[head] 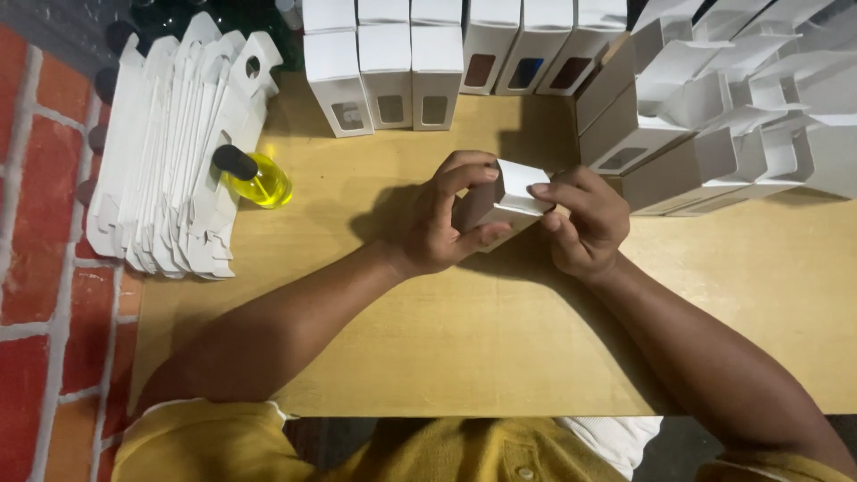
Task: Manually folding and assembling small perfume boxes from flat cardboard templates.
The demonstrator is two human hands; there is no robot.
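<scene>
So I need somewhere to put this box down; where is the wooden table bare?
Bare: the wooden table right of the right hand, and near the front edge. Crowded: flat white cartons and yellow bottle left, standing white boxes behind, open boxes far right.

Head view only, looking steeply down from close above at wooden table [375,357]; forearms entering from frame bottom.

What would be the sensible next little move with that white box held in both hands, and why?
Probably press the end flap shut with the right hand. The small white box is gripped by the left hand, and the right fingertips already rest on its end. The yellow bottle lies apart on the table.
</scene>
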